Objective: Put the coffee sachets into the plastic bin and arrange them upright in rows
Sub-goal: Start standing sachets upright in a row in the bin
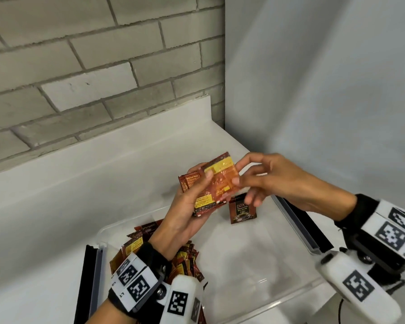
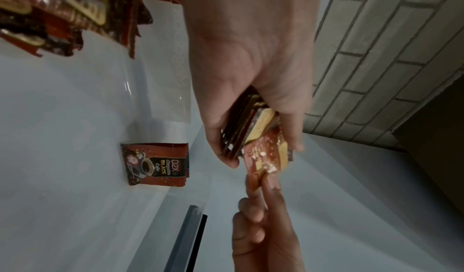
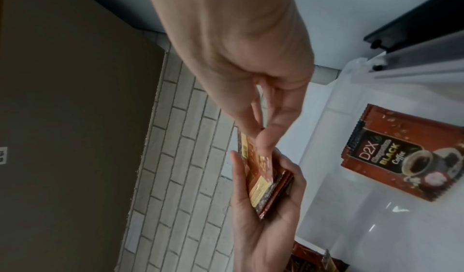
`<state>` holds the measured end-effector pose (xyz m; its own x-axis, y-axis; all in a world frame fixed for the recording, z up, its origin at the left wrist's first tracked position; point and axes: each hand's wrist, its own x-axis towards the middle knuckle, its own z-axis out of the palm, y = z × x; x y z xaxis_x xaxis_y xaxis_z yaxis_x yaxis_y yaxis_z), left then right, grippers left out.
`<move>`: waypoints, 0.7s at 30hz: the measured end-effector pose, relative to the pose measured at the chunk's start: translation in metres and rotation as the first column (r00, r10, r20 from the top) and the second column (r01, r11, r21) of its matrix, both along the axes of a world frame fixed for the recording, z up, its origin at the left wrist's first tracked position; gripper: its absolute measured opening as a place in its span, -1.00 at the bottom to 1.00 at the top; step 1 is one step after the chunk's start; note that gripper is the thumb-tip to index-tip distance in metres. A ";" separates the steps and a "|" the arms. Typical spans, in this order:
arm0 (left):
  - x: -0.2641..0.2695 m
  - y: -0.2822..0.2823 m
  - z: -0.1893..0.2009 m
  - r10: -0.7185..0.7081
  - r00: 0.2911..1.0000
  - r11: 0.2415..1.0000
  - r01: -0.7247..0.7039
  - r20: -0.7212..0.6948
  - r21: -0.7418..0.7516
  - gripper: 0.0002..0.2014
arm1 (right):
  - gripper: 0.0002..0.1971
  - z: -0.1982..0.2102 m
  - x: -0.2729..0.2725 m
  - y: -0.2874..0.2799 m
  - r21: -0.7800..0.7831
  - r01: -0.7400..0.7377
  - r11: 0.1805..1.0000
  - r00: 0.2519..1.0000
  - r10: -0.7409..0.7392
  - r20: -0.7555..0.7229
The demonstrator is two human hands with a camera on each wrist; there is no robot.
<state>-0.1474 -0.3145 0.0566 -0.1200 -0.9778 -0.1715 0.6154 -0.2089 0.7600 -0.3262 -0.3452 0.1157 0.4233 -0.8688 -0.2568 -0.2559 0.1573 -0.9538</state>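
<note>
My left hand (image 1: 197, 195) grips a small stack of red-brown coffee sachets (image 1: 211, 183) above the clear plastic bin (image 1: 290, 298). My right hand (image 1: 246, 181) pinches the right edge of the top sachet (image 2: 263, 157) between thumb and forefinger. In the right wrist view the stack (image 3: 263, 181) lies in the left palm under those fingertips. A few sachets (image 1: 242, 211) stand upright against the bin's far wall, front face showing a coffee cup. A loose pile of sachets (image 1: 187, 260) lies at the bin's left end, partly hidden by my left wrist.
The bin sits on a white counter (image 1: 80, 206) in a corner, with a grey brick wall (image 1: 80, 78) behind and a plain white wall (image 1: 325, 90) to the right. Black latches (image 1: 87, 284) hang at both ends of the bin. The bin's right half holds bare floor.
</note>
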 end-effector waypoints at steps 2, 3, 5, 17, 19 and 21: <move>-0.001 0.000 0.000 -0.005 1.000 1.000 0.005 -0.015 0.013 -0.34 | -0.82 0.005 -0.001 0.002 -0.037 0.106 0.994 0.985 -0.099 0.141; -0.001 0.000 -0.001 -0.006 0.999 1.000 0.007 -0.043 0.021 -0.27 | -0.82 0.007 -0.002 0.003 -0.068 0.152 0.986 0.970 -0.135 0.201; -0.002 -0.002 -0.003 -0.007 0.996 1.000 0.010 -0.091 0.029 -0.18 | -0.85 0.010 -0.003 0.004 -0.169 0.196 0.966 0.956 -0.150 0.252; 0.002 -0.002 -0.004 -0.001 0.992 1.000 -0.001 -0.124 -0.014 -0.48 | -0.79 -0.009 0.000 0.003 -0.396 -0.036 0.918 0.996 0.003 -0.084; 0.002 -0.002 -0.004 0.001 0.994 1.000 -0.002 -0.108 -0.011 -0.48 | -0.85 -0.007 0.001 0.002 -0.335 -0.009 0.942 0.997 -0.019 -0.081; 0.001 -0.002 -0.004 -0.013 0.995 1.000 0.012 -0.104 -0.013 -0.48 | -0.81 -0.003 0.000 -0.002 -0.228 0.026 0.973 0.999 -0.033 -0.027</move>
<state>-0.1463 -0.3166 0.0528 -0.1491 -0.9780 -0.1458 0.6884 -0.2086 0.6947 -0.3257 -0.3475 0.1127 0.3919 -0.9178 -0.0637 -0.2837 -0.0547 -0.9573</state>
